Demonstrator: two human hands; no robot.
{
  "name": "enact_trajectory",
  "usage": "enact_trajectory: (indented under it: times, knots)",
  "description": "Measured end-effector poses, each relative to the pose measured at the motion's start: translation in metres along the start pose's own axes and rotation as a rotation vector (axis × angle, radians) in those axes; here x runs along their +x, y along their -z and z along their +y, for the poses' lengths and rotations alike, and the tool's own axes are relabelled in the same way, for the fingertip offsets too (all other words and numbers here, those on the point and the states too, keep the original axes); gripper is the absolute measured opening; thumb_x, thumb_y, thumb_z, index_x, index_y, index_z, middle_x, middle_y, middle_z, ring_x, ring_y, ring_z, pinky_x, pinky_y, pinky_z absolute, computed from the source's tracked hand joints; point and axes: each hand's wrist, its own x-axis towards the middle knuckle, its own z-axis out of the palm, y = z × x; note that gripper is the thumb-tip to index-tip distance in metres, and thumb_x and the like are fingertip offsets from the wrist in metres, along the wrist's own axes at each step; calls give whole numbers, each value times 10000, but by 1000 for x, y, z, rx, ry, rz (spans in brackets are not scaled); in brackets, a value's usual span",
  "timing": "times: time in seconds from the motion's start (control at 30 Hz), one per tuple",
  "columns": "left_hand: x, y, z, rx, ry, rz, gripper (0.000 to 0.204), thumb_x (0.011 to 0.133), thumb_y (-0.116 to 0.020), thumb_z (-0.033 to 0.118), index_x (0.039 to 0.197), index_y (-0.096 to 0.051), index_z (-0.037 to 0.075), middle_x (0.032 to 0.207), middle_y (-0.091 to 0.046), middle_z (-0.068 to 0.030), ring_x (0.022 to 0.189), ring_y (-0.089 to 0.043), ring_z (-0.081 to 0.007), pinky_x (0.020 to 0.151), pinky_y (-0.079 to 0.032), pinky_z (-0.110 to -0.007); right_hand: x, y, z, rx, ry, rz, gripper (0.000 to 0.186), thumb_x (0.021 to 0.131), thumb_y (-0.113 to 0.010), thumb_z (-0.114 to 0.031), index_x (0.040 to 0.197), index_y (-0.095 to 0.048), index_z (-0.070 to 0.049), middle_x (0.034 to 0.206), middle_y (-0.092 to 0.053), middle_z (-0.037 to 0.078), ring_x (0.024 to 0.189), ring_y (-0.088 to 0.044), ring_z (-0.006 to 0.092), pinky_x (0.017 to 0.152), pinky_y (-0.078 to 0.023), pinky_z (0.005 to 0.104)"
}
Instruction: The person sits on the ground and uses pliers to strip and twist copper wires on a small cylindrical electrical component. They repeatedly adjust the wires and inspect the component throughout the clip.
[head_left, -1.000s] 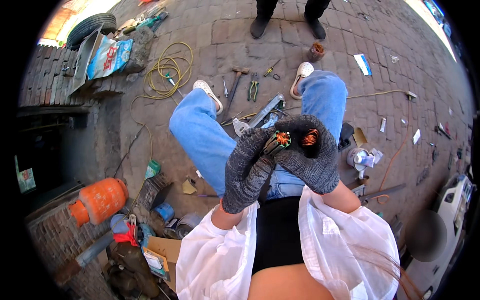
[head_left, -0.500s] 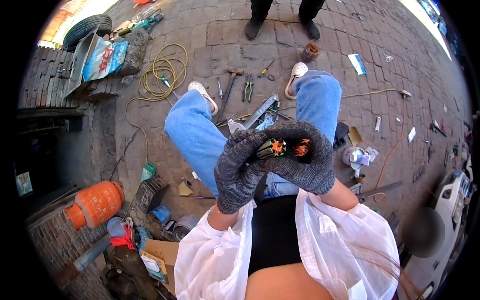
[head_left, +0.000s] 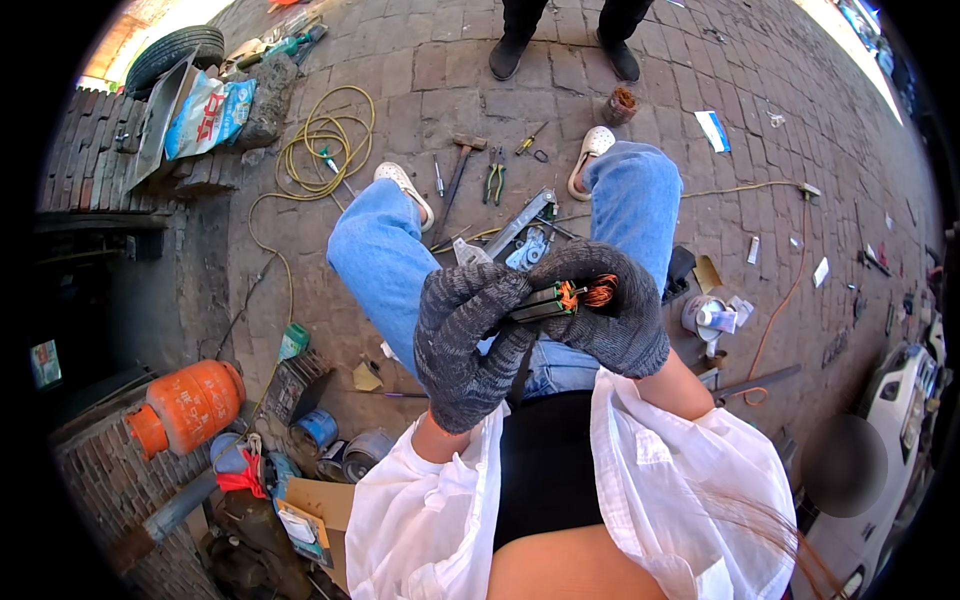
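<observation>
My left hand [head_left: 460, 335], in a dark grey knit glove, grips the left part of a dark laminated metal piece [head_left: 540, 302] with green edging and orange copper windings. My right hand [head_left: 625, 325], gloved the same way, is wrapped around its right end, where a short rod and a bundle of copper wire [head_left: 600, 291] show among the fingers. The piece is held above my lap, between my blue jeans. Whether the wire bundle is attached to it I cannot tell.
A hammer [head_left: 469, 142], pliers [head_left: 494, 175], screwdriver [head_left: 530, 140] and metal bar [head_left: 525, 222] lie between my feet. A yellow hose [head_left: 325, 140] coils ahead. An orange gas cylinder [head_left: 195, 405] is at lower left, a white bucket [head_left: 703, 315] at right. Another person's shoes [head_left: 510, 55] stand ahead.
My left hand has shifted left and slightly down, exposing more of the metal piece's side. The right hand's fingers have moved, showing the short rod beside the copper wire.
</observation>
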Motion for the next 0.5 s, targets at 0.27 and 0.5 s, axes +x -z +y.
enact_trajectory:
  times: [0.27,0.5]
  knots:
    - [6,5,7,-39,89,-139,564,606,-766,162,1113,-546,51,939,-606,-107,883,-558,-284,824,-403,-399,2,12,14,365,-42,-105,416,681,-734,-116,1046,-551,-31,1011,-577,75,947,-540,173,844,-435,308]
    - [10,7,25,28,181,-142,373,639,-747,94,979,-615,15,908,-632,-103,813,-607,-192,728,-473,-300,0,6,19,491,-119,-48,455,697,-727,-185,1078,-536,-24,1057,-555,73,943,-524,153,824,-433,286]
